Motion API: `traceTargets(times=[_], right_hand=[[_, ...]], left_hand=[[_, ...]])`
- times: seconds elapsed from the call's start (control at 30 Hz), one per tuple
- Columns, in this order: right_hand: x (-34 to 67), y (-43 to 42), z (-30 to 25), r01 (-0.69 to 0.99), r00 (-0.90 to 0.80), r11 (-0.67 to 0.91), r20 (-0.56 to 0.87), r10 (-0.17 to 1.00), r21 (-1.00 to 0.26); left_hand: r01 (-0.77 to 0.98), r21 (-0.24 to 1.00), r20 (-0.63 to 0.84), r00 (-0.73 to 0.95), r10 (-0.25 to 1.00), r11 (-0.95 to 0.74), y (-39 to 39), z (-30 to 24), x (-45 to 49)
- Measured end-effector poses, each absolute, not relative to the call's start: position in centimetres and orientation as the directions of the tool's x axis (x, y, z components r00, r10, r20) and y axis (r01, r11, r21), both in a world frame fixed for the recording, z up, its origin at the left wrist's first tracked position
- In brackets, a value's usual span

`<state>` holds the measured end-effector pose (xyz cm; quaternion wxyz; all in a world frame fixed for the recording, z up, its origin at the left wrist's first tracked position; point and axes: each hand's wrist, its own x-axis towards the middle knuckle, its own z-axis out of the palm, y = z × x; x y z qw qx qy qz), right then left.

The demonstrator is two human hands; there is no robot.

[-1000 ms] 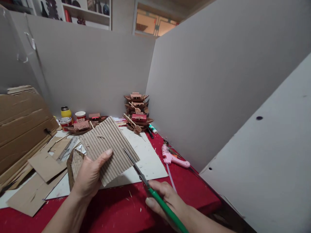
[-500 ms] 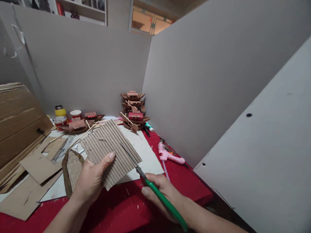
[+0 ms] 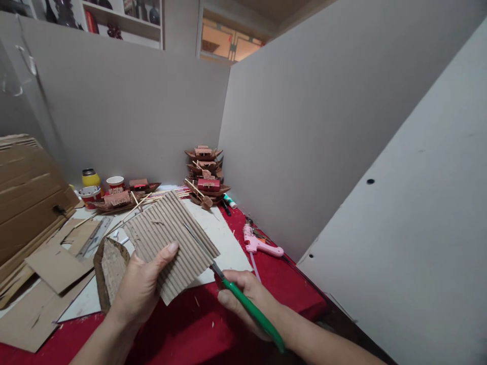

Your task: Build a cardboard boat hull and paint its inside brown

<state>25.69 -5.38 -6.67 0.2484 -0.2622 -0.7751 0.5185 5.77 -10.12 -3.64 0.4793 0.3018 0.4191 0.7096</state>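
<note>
Corrugated cardboard (image 3: 182, 248), ribbed side up, is held in the air over the near part of the white board (image 3: 232, 253), gripped in the left hand (image 3: 142, 281) with the thumb pressed on top. The right hand (image 3: 262, 299) is closed round the green handle of the scissors (image 3: 251, 309); one blade lies over the ribbed face near its right edge, and the other is hidden. At the back left are two paper cups, the front cup (image 3: 90, 193) and the rear cup (image 3: 115, 181), both upright; what they hold cannot be made out. Just behind the front cup is a yellow jar (image 3: 91, 178) with a dark top. Beyond the back panel (image 3: 133, 111), a white shelf (image 3: 163, 30) holds dark vases and a red object in its compartments. A boat-shaped piece (image 3: 114, 266), a brown rim around a paler floor, lies beside the left hand, partly hidden by it. Red cloth (image 3: 292, 281) runs along the front and right of the white board, up to the right panel (image 3: 312, 126), with a pink glue gun (image 3: 262, 246) on that strip. Room on the left is narrowed by flat cardboard pieces (image 3: 57, 268) and a large cardboard sheet (image 3: 26, 187); stacked model boats (image 3: 208, 185) fill the far corner.
</note>
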Motion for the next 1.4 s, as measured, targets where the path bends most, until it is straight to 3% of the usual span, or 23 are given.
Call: traceTargets(times=[0.1,0.2,0.37,0.67,0.87,1.0,1.23,1.4], right_hand=[[25.6,-5.4,-6.7,0.155,-0.745,0.342,0.117,0.657,-0.927],[25.7,-5.1,-6.0,0.237,-0.743,0.494,0.172,0.647,-0.836],[25.4,-4.7,-4.9,0.349,-0.742,0.613,0.19,0.643,-0.709],[24.8,-4.3,-6.5,0.215,-0.714,0.432,0.161,0.682,-0.876],[25.1,-3.8,-4.8,0.238,-0.744,0.578,0.236,0.625,-0.781],[25.4,-3.2,-4.0,0.185,-0.817,0.56,0.19,0.544,-0.807],[23.9,-3.5,-6.4,0.145,-0.662,0.471,0.268,0.7,-0.87],[23.0,-3.9,-5.9,-0.001,-0.686,0.384,0.28,0.671,-0.923]], left_hand=[[-0.51,0.847,-0.042,-0.342,0.939,-0.148,-10.3,-3.2,6.0],[-0.54,0.832,-0.061,-0.321,0.945,-0.129,-10.5,-3.0,6.6],[-0.46,0.866,0.011,-0.377,0.926,-0.197,-10.6,-3.2,7.4],[-0.433,0.88,0.008,-0.398,0.918,-0.195,-10.5,-3.5,7.3],[-0.396,0.905,-0.003,-0.367,0.93,-0.154,-10.7,-3.4,7.4],[-0.383,0.916,-0.016,-0.337,0.941,-0.121,-11.2,-3.3,7.4],[-0.348,0.929,-0.025,-0.407,0.913,-0.129,-11.3,-3.2,7.5],[-0.354,0.921,0.001,-0.413,0.911,-0.162,-11.2,-3.3,7.7]])
